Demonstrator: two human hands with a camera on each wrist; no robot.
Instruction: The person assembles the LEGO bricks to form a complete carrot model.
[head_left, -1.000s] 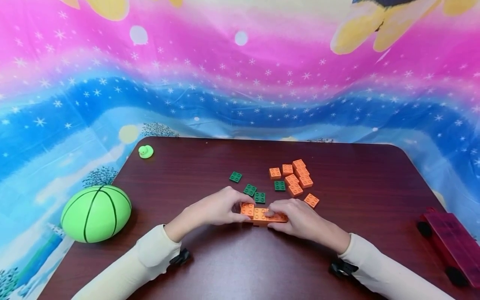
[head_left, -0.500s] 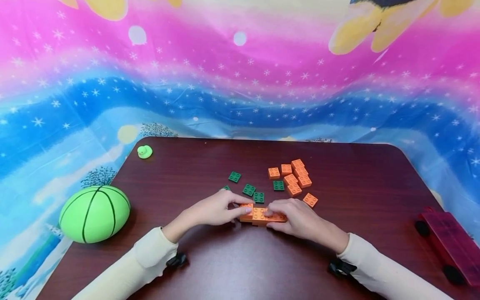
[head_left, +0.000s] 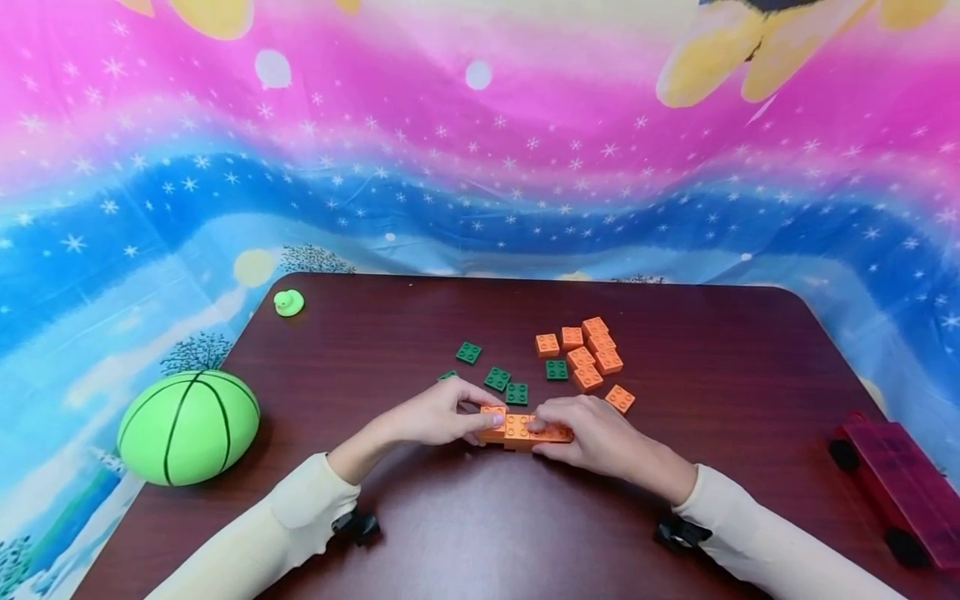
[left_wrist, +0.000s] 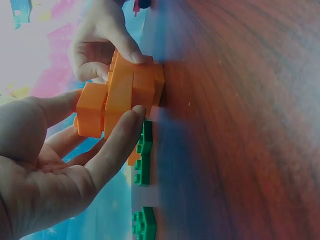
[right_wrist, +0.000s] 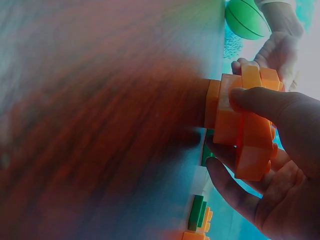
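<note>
Several orange toy building bricks are joined in a stepped block low over the near middle of the table. My left hand pinches its left end, where a small orange brick sits on a longer piece. At the other end, my right hand grips the block, its thumb against the side and fingers curled around the far side. In the right wrist view, the joined block shows layers of differing width. My fingers hide part of both ends.
Loose green bricks lie just beyond my hands, and several orange bricks are clustered behind to the right. A green ball is at the left, a green toy duck far left, a red toy vehicle at the right edge.
My left thumb and fingers have shifted slightly on the left end brick, and that hand has drawn a little left, uncovering part of another green brick. My right hand keeps its grip.
</note>
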